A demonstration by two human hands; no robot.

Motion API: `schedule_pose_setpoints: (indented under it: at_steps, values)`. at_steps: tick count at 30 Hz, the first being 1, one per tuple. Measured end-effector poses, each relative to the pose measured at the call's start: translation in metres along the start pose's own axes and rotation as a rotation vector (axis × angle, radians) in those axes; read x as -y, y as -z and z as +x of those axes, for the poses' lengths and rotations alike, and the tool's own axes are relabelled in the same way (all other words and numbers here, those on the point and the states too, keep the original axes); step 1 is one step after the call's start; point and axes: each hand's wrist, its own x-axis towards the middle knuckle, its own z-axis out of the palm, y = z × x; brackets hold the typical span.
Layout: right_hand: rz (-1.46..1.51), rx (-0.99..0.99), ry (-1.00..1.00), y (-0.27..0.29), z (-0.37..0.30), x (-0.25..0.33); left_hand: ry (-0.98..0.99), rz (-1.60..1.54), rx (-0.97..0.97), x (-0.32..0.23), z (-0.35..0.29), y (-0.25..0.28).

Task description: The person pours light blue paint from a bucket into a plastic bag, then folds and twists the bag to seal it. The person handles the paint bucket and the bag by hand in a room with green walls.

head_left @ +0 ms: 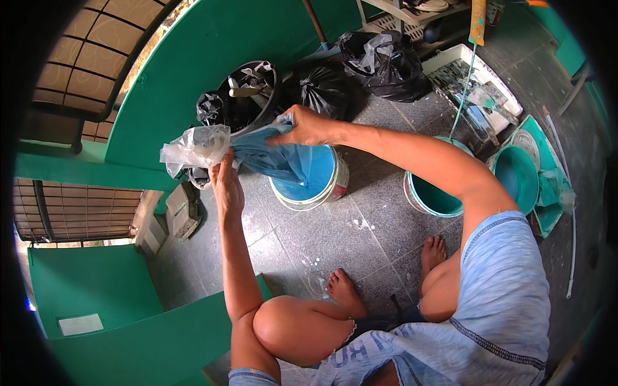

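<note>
A clear plastic bag [195, 147], its right-hand part tinted blue, stretches between my two hands over a pail. My left hand [225, 179] is closed around the gathered clear end. My right hand [305, 127] grips the top of the blue part. From there the bag sags toward the white pail [338, 186], which has blue paint on its inside. Where the bag hangs, it hides part of the pail's opening, and I cannot tell whether it touches the inside.
Right of my arm are a green-coated pail [415, 193], a green tub [515, 174] and a paint tray [508, 96]. A paint roller [477, 26] stands above. Black bags [386, 71] and a black bin [273, 96] line the green wall. Broken blocks [183, 211] lie left; my bare feet rest on tiles.
</note>
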Motion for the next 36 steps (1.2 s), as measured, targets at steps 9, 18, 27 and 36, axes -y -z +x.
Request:
schedule_pose_setpoints:
  at_steps: [9, 18, 27, 36]
  values:
    - [0.219, 0.004, -0.04, -0.007, 0.002, 0.015, -0.053, -0.089, 0.015, 0.01, 0.001, 0.005]
    - [-0.015, -0.016, 0.042, -0.009, 0.013, 0.01, 0.017, 0.138, -0.063, 0.007, -0.005, -0.008]
    - [-0.477, 0.061, 0.05, 0.031, 0.013, 0.024, 0.059, -0.186, -0.006, 0.008, 0.004, 0.003]
    - [-0.554, 0.008, 0.043, 0.057, 0.019, 0.02, 0.142, -0.238, -0.029, 0.014, 0.007, 0.01]
